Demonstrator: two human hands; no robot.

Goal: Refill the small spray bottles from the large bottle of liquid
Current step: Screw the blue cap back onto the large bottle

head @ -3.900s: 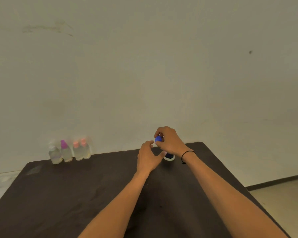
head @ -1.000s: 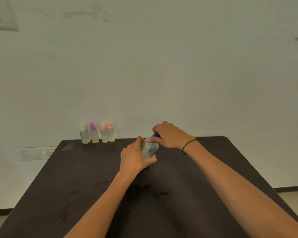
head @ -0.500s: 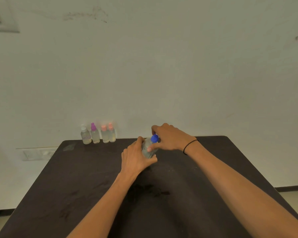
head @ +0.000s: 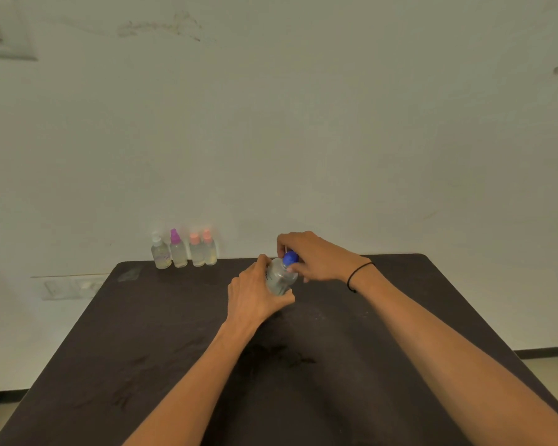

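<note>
Four small spray bottles [head: 183, 251] stand upright in a row at the far left edge of the dark worktop [head: 142, 349], right against the pale wall [head: 303, 123]. From the left they run: one with a white cap [head: 157, 241], one with a purple cap [head: 174, 236], then two with salmon-pink caps [head: 200, 237], these last two touching each other. All hold pale liquid, their long axes vertical, nozzles up.

Further right, near the middle of the worktop's far half and well apart from that row, my left hand [head: 255, 292] is wrapped around the lower body of the large bottle [head: 281, 277], thumb on the near side and fingers curled behind it. Clear with liquid inside, the bottle has its long axis tilted, its base hidden down in my palm and its neck pointing up, away from me and a little to the right. I cannot tell whether its base touches the worktop.

At the upper end sits the blue cap [head: 290, 258]. My right hand [head: 316, 259] comes in from the right and closes over that cap, fingertips pinched around it from above and thumb beneath beside the bottle's shoulder. A thin black band [head: 359, 274] circles my right wrist. Both forearms stretch out from the near edge, over the bare dark surface.
</note>
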